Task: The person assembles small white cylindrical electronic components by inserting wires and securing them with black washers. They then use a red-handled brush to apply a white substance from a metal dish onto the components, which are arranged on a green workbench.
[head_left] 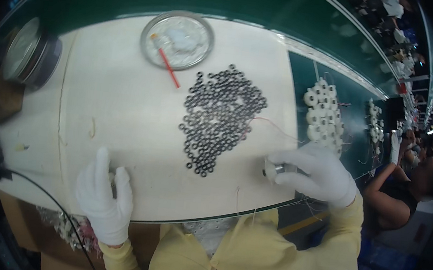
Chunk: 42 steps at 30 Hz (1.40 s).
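My right hand (pixel 315 173), in a white glove, pinches a small white round part with a metal centre (pixel 271 170) just above the table's right side. Thin wires trail near it. At the near left, my left hand (pixel 104 197), also gloved, rests on the table with index finger and thumb apart. A small greyish thing shows in the gap between them, too hidden to name. Between and beyond my hands lies a wide patch of small black rings (pixel 221 117), spread flat. A round metal tray (pixel 145 48) at the back holds a whitish mass and a red-handled brush (pixel 168 68).
Rows of white round parts with wires (pixel 324 112) stand on the green surface to the right. A dark-sided round container (pixel 42 61) is at the far left, near a black cable (pixel 42 183). A co-worker (pixel 400 194) sits at the right.
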Each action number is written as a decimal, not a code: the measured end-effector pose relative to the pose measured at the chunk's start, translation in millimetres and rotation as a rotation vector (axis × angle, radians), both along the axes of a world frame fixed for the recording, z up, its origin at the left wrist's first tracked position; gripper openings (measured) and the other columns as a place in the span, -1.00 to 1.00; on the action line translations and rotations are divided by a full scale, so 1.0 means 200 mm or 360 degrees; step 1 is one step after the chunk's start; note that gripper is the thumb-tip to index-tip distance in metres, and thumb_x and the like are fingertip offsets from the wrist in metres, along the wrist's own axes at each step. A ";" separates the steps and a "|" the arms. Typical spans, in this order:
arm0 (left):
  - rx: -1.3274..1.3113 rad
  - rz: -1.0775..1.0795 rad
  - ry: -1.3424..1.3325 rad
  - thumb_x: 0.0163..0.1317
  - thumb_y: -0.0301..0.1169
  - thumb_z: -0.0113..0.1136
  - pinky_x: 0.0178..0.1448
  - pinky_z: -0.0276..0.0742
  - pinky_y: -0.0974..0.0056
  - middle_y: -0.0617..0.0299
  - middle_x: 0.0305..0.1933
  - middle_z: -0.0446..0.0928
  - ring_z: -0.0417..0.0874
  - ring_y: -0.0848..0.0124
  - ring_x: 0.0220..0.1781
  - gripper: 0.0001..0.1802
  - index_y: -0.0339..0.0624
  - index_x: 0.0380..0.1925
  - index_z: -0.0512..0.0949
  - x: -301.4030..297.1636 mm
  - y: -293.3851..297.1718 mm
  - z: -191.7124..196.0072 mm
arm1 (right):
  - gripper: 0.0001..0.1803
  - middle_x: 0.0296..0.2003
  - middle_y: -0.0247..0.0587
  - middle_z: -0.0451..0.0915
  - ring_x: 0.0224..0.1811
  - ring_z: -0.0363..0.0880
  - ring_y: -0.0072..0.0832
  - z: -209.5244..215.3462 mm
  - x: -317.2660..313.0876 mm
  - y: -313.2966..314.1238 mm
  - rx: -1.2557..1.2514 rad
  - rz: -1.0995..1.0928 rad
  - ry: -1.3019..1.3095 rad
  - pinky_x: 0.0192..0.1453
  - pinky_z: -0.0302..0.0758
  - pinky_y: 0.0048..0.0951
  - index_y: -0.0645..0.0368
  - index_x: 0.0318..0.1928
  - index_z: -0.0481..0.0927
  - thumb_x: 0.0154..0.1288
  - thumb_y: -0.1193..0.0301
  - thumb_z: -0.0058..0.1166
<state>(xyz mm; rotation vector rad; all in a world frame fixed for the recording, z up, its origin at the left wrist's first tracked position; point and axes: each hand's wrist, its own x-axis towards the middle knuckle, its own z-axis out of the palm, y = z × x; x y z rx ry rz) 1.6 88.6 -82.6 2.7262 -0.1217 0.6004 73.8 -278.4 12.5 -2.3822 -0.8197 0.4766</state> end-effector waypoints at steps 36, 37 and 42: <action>-0.0030 0.0084 0.0056 0.31 -0.52 0.18 -0.16 0.52 0.19 -0.01 -0.02 0.57 0.57 0.18 -0.14 -0.50 -0.32 0.26 0.44 -0.01 -0.03 -0.07 | -0.47 -0.61 -0.37 0.49 -0.67 0.39 -0.64 -0.08 0.28 -0.99 0.0671 -0.1404 -0.0012 -0.56 0.28 -0.60 0.27 -0.37 0.68 0.54 0.10 -0.14; -0.0040 0.0092 0.0060 0.31 -0.52 0.18 -0.16 0.52 0.19 -0.01 -0.02 0.57 0.57 0.19 -0.14 -0.50 -0.32 0.26 0.44 -0.01 -0.03 -0.06 | -0.46 -0.61 -0.36 0.49 -0.67 0.39 -0.64 -0.08 0.32 -0.99 0.0509 -0.1302 -0.0052 -0.55 0.29 -0.58 0.28 -0.38 0.68 0.54 0.10 -0.15; 0.0040 0.0103 0.0033 0.32 -0.51 0.16 -0.17 0.54 0.23 0.00 -0.04 0.56 0.58 0.23 -0.17 -0.50 -0.31 0.27 0.43 -0.02 -0.04 -0.05 | -0.50 -0.52 -0.19 0.64 -0.43 0.62 -0.39 -0.22 0.56 -1.06 -0.0062 -0.0863 -0.0438 -0.26 0.50 -0.46 0.27 -0.34 0.70 0.51 0.13 -0.12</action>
